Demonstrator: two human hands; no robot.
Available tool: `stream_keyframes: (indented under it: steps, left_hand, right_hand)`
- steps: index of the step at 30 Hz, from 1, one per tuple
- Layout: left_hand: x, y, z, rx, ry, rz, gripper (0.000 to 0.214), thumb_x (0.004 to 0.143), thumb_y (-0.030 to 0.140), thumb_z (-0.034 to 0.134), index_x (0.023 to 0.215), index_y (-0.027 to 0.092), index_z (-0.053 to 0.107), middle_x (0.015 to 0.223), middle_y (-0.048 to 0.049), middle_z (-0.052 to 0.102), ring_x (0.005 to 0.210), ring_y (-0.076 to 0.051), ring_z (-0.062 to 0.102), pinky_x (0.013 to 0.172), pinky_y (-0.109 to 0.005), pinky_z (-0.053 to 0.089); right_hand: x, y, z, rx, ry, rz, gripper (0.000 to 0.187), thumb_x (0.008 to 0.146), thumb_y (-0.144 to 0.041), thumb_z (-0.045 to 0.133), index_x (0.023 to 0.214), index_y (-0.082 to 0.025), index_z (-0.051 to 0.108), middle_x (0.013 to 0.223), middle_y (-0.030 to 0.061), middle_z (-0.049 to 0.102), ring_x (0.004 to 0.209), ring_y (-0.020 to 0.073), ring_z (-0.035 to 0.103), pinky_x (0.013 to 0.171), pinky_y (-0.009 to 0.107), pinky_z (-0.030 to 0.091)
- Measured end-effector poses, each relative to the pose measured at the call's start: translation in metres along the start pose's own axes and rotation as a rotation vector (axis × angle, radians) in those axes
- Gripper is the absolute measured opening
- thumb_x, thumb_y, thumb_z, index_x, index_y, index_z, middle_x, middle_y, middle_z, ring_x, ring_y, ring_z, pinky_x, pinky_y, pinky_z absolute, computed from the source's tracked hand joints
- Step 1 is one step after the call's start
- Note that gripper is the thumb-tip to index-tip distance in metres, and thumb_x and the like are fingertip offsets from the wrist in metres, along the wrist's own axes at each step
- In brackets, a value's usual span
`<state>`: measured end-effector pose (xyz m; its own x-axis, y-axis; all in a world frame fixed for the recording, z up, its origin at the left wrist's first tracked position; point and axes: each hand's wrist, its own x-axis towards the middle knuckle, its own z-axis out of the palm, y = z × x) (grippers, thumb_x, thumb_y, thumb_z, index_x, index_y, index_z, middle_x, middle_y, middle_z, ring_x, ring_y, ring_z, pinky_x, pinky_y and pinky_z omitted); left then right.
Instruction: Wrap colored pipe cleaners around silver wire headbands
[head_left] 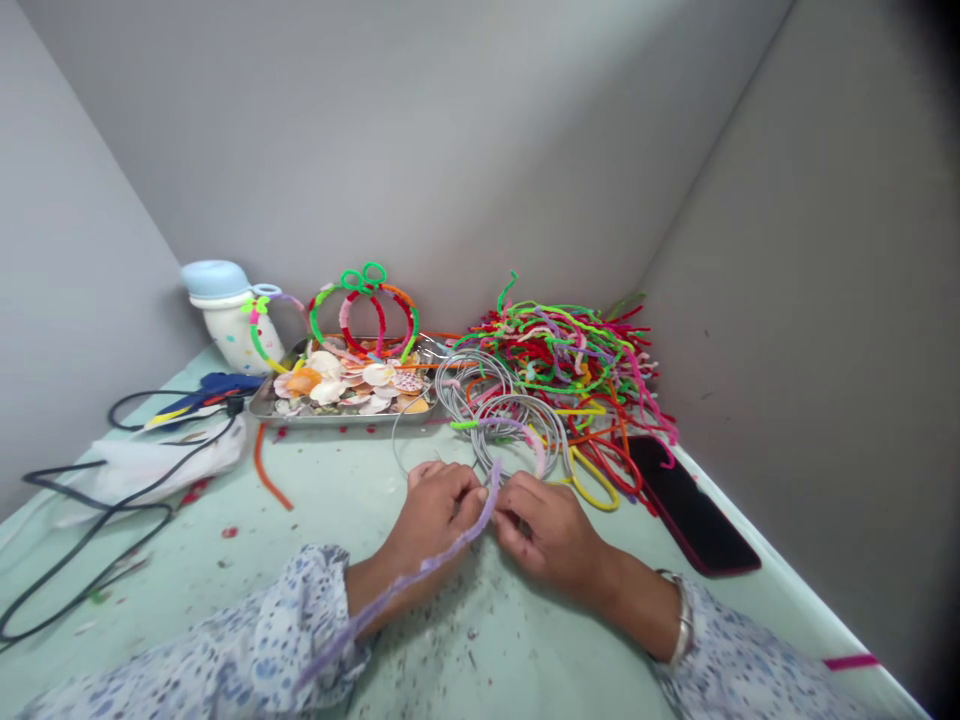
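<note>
My left hand (439, 510) and my right hand (544, 530) meet at the middle of the table, fingers curled. Both pinch a lavender pipe cleaner (420, 575) that trails back over my left forearm. Its upper end lies against a thin wire ring (525, 430), which my fingertips touch. Several more wire rings (469, 385) lie stacked just beyond my hands.
A heap of coloured pipe cleaners (570, 360) fills the back right corner. A metal tray of shells (345, 390) holds wrapped hoops (367, 310). A blue glue gun (206, 392) with black cords (90, 520), a white jar (232, 320) and a dark phone (690, 505) lie around.
</note>
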<state>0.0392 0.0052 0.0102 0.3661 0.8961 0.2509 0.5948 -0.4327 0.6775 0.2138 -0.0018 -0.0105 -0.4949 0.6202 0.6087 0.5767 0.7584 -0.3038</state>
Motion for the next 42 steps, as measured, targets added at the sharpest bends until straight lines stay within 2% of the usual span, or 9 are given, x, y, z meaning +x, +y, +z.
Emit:
stream_keyframes:
  steps: [6,11,14,17,19,23,29,35,42]
  left_hand:
    - [0.001,-0.002,-0.001,-0.061,0.018,-0.030,0.034,0.093,0.037,0.035,0.067,0.020,0.048,0.068,0.0009,0.053,0.070,-0.017,0.048,0.078,-0.034,0.037]
    - [-0.007,-0.001,-0.002,-0.127,0.133,-0.057,0.015,0.090,0.028,0.043,0.081,0.020,0.051,0.082,-0.0018,0.057,0.083,-0.020,0.051,0.075,-0.032,0.040]
    - [-0.010,-0.003,0.000,-0.097,0.175,0.070,0.004,0.087,0.022,0.049,0.087,0.021,0.053,0.086,-0.0024,0.059,0.087,-0.020,0.053,0.081,-0.035,0.040]
    - [-0.009,-0.003,0.000,-0.054,0.170,0.275,0.009,0.084,0.015,0.051,0.090,0.020,0.054,0.086,-0.0020,0.061,0.087,-0.020,0.054,0.088,-0.038,0.036]
    - [-0.007,-0.003,0.000,-0.035,0.163,0.324,0.011,0.085,0.013,0.051,0.092,0.020,0.055,0.087,-0.0020,0.062,0.086,-0.019,0.055,0.088,-0.039,0.035]
    - [-0.006,-0.002,-0.002,0.027,0.143,0.328,0.015,0.088,0.011,0.052,0.096,0.021,0.060,0.090,-0.0016,0.065,0.087,-0.018,0.056,0.087,-0.038,0.036]
    - [-0.006,-0.008,0.002,0.081,0.212,0.336,0.012,0.088,0.014,0.055,0.095,0.021,0.062,0.086,-0.0018,0.068,0.085,-0.019,0.058,0.083,-0.037,0.039]
    - [-0.005,-0.011,0.003,0.015,0.239,0.335,0.014,0.085,0.011,0.061,0.093,0.022,0.065,0.083,-0.0004,0.069,0.081,-0.017,0.061,0.085,-0.037,0.040]
    - [-0.005,-0.012,0.004,0.010,0.261,0.367,0.014,0.086,0.012,0.059,0.093,0.022,0.066,0.082,-0.0008,0.070,0.079,-0.017,0.061,0.083,-0.037,0.041]
  right_hand:
    - [0.002,0.001,-0.001,0.120,-0.012,0.123,0.010,0.083,-0.012,0.050,0.079,-0.018,0.056,0.072,0.0011,0.054,0.061,0.0122,0.051,0.056,0.023,0.038]
    - [0.004,0.000,-0.003,0.143,0.040,0.148,0.010,0.084,-0.014,0.050,0.079,-0.017,0.057,0.070,0.0008,0.052,0.061,0.0124,0.051,0.055,0.023,0.038]
    - [0.004,0.000,-0.003,0.145,0.072,0.167,0.010,0.085,-0.016,0.050,0.079,-0.017,0.057,0.070,0.0010,0.052,0.061,0.0132,0.050,0.056,0.024,0.039]
    - [0.003,0.001,-0.003,0.153,0.073,0.177,0.009,0.085,-0.016,0.050,0.079,-0.018,0.057,0.070,0.0013,0.053,0.063,0.0141,0.051,0.058,0.025,0.040]
    - [0.003,0.001,-0.002,0.152,0.078,0.171,0.010,0.085,-0.015,0.050,0.079,-0.018,0.058,0.070,0.0015,0.053,0.063,0.0143,0.051,0.059,0.025,0.040]
    - [0.004,0.000,-0.003,0.147,0.099,0.156,0.010,0.085,-0.015,0.049,0.080,-0.017,0.057,0.069,0.0010,0.051,0.062,0.0138,0.050,0.056,0.024,0.039]
    - [0.004,0.001,-0.002,0.134,0.102,0.160,0.008,0.085,-0.014,0.051,0.083,-0.018,0.058,0.071,0.0007,0.052,0.064,0.0139,0.052,0.058,0.024,0.040]
    - [0.003,0.000,-0.002,0.138,0.101,0.158,0.008,0.085,-0.013,0.051,0.084,-0.017,0.058,0.071,0.0007,0.052,0.062,0.0128,0.052,0.057,0.024,0.040]
    - [0.002,-0.001,-0.003,0.124,0.091,0.169,0.009,0.085,-0.014,0.050,0.082,-0.018,0.058,0.070,0.0004,0.051,0.062,0.0131,0.051,0.056,0.024,0.040]
